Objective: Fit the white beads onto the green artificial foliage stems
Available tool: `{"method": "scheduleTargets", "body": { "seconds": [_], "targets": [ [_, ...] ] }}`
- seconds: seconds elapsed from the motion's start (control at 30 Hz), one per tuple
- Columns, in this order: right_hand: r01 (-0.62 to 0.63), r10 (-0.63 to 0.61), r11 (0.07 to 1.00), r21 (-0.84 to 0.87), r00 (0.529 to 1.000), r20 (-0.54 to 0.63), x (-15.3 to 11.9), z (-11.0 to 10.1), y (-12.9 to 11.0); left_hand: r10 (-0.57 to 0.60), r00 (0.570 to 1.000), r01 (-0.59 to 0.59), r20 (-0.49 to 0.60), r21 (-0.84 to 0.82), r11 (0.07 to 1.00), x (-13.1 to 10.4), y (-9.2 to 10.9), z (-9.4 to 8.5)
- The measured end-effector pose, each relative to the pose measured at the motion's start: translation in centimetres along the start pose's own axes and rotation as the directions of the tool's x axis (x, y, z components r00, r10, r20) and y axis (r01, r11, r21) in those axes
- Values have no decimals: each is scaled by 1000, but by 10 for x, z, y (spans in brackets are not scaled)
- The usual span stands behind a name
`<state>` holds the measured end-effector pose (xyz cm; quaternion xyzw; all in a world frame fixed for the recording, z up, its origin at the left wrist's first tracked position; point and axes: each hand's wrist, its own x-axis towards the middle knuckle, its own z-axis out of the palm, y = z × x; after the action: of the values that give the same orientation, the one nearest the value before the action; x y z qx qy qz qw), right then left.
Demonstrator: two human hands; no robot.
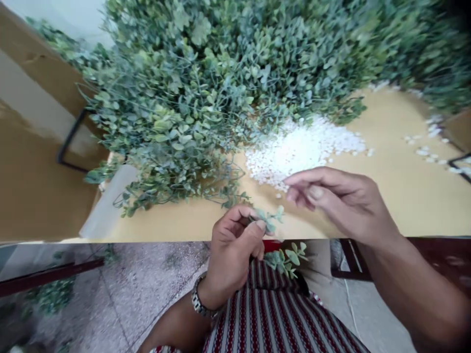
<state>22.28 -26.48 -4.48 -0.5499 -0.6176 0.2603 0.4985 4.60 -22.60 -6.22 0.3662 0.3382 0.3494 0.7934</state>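
Note:
Pinched in my left hand [237,245], at the table's front edge, is a green leafy sprig [285,262]; its leaves stick out on the right side of the fingers, above and below them. My right hand [334,201] is over the table, its fingertips at the near edge of a pile of small white pieces [298,149]. Those fingers are bent together, and whether a piece is between them is too small to tell. Behind both hands lies a large heap of green artificial foliage [198,98].
The yellow tabletop [397,196] has scattered white pieces [427,153] at the right. A translucent roll [108,201] lies at the left front edge, beside a brown panel with a black metal handle [69,142]. More foliage [55,294] is on the floor.

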Motion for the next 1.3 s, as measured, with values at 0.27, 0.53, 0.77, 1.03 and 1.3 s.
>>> {"method": "scheduleTargets", "body": {
  "seconds": [0.27, 0.53, 0.77, 1.03, 1.3],
  "targets": [
    [58, -55, 998, 18, 991, -125, -48, -10, 9, -67, 988, 37, 136, 211, 977, 12, -27, 28],
    [125, -143, 988, -89, 960, -241, -62, -16, 19, -18, 980, -76, 198, 456, 887, 14, -32, 40],
    [185, -300, 893, -411, 924, -238, -67, -19, 23, 95, 973, -203, 211, 583, 787, 13, -36, 43],
    [148, -252, 901, -407, 943, -215, -73, -21, 24, 193, 955, -296, 226, 660, 690, 12, -42, 38],
    [53, -140, 943, -329, 959, -246, -71, -24, 27, 208, 942, -334, 264, 662, 671, 11, -45, 33]
  ]
}}
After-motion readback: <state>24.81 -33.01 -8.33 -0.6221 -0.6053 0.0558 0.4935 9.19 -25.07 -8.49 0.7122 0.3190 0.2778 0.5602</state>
